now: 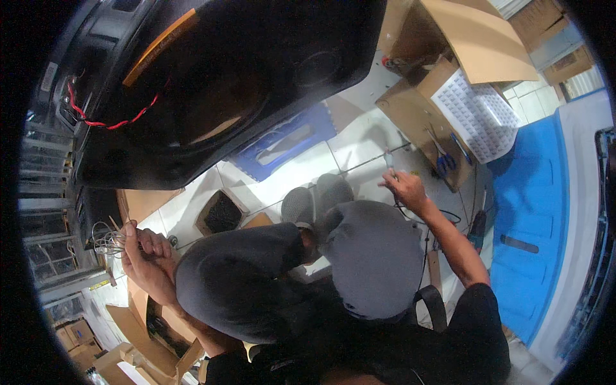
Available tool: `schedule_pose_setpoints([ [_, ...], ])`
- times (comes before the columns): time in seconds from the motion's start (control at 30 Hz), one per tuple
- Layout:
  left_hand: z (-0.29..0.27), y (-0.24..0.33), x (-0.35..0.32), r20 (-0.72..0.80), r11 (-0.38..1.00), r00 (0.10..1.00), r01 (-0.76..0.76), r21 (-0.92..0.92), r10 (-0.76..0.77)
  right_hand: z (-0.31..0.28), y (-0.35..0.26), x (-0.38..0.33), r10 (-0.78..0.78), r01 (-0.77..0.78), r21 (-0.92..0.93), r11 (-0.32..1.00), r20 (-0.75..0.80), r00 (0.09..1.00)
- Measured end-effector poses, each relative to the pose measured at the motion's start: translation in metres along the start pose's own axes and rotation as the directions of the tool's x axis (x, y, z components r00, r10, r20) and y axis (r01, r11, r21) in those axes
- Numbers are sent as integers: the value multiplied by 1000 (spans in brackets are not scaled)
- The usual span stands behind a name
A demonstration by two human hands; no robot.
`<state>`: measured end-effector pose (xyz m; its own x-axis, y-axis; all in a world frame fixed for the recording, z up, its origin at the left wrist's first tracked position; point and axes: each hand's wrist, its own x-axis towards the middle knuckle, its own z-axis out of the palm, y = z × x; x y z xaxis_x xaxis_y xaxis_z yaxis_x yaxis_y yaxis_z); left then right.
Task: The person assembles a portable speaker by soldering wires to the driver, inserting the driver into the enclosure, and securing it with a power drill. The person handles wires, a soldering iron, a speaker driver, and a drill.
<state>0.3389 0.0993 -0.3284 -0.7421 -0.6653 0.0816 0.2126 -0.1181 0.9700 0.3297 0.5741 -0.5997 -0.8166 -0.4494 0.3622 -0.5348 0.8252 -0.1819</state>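
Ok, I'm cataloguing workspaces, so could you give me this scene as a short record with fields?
Left hand: grips a bundle of thin wire
Right hand: grips a slim object, kind unclear
Ahead: large black panel with a red wire and an orange strip
Right side: blue-handled scissors on cardboard
Far right: large blue panel

A large cabinet (pixel 308 38) fills the far left, with a stool (pixel 309 127) on the floor (pixel 359 160) by its near right edge. Left of the knees (pixel 378 263) is the left grip (pixel 147 253) with a wire bundle (pixel 108 241); an open carton (pixel 126 322) lies nearer. Right of centre is the right grip (pixel 405 187). Farther right, scissors (pixel 444 164) lie on a cardboard box (pixel 410 110), just left of a sheet (pixel 473 114). A long panel (pixel 529 218) lines the right.
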Motion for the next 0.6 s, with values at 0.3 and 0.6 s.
schedule_pose_setpoints([
  [0.3,7,3,-8,-100,1000,995,6,27,-3,108,79,62,137,-16,-334,943,344,929],
  [0.6,16,0,-12,-104,1000,995,-8,20,10,107,89,67,199,-22,-312,950,548,812],
])
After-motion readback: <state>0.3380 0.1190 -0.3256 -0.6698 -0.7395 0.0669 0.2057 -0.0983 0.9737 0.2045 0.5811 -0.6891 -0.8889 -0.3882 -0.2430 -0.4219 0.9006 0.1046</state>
